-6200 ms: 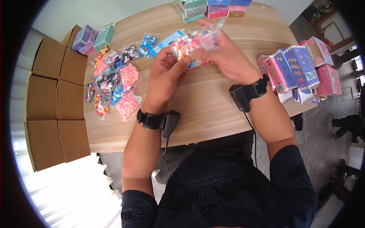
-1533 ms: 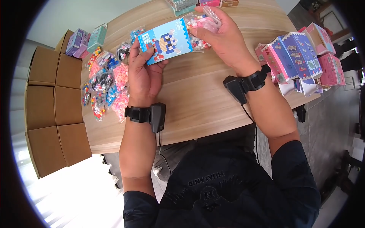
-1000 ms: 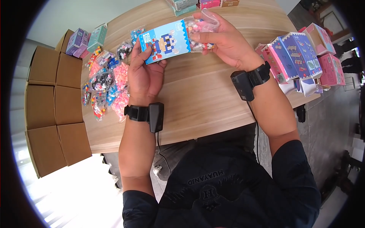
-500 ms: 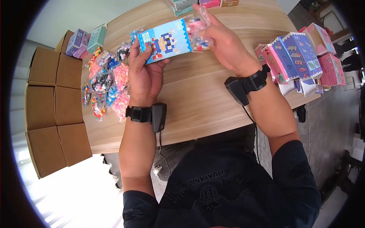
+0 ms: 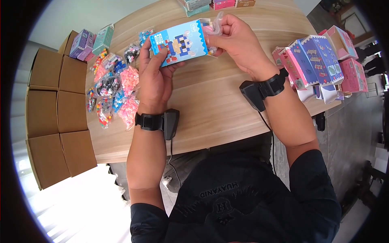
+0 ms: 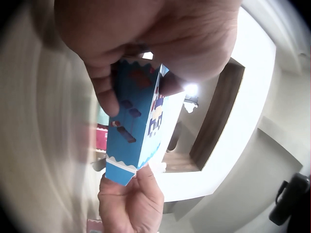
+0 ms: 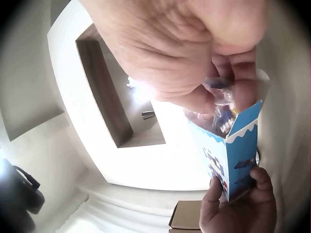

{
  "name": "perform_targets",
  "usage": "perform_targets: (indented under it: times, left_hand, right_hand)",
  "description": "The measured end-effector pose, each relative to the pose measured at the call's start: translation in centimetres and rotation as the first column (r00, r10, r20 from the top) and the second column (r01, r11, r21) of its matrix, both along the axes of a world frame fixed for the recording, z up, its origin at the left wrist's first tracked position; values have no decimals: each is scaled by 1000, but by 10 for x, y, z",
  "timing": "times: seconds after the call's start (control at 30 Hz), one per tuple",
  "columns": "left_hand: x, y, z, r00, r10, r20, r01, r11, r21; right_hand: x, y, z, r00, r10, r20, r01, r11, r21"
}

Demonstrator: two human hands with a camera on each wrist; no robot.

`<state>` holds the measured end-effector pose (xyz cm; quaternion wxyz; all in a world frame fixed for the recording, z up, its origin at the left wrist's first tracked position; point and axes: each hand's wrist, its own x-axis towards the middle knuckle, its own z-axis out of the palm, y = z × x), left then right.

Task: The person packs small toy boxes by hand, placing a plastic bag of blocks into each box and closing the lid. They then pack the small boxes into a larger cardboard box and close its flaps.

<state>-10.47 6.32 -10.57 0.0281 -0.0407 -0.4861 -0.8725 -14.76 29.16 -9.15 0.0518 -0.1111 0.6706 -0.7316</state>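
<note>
In the head view my left hand grips a light blue toy-block box by its left end, thumb across the printed front. At the box's right end, which stands open with a flap up in the right wrist view, a clear plastic bag of small coloured blocks is partly inside. My right hand pinches the part of the bag that sticks out, with fingers right at the opening. The rest of the bag is hidden by the box walls. Both hands are raised over the wooden table.
Several bags of loose blocks lie on the table's left side, beside stacked brown cartons. Small purple and teal boxes stand behind them. Opened pink and purple boxes are piled at the right edge; more boxes sit at the back.
Earlier both hands held the bag and the blue box lay on the table. Since then my left hand has lifted the box, and the bag has slid leftward, deeper into its open end.
</note>
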Motion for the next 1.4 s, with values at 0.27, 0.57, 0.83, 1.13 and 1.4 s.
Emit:
perform_targets:
  times: [0.27, 0.57, 0.83, 1.13, 1.4]
  left_hand:
    - [-1, 1, -1, 999, -39, 2, 39, 997, 60]
    - [-1, -1, 0, 997, -67, 32, 62, 990, 130]
    - [2, 2, -4, 997, -74, 36, 70, 990, 121]
    - [2, 1, -1, 993, -111, 35, 101, 972, 211]
    - [1, -6, -2, 980, -130, 149, 64, 922, 382]
  right_hand:
    - [-4, 2, -6, 999, -5, -33, 2, 994, -107]
    - [9, -4, 18, 998, 57, 37, -45, 961, -272]
    - [-1, 6, 2, 986, 127, 111, -104, 977, -187]
    - [4, 9, 13, 987, 164, 6, -162, 981, -110]
    - [4, 8, 14, 988, -6, -152, -20, 985, -171]
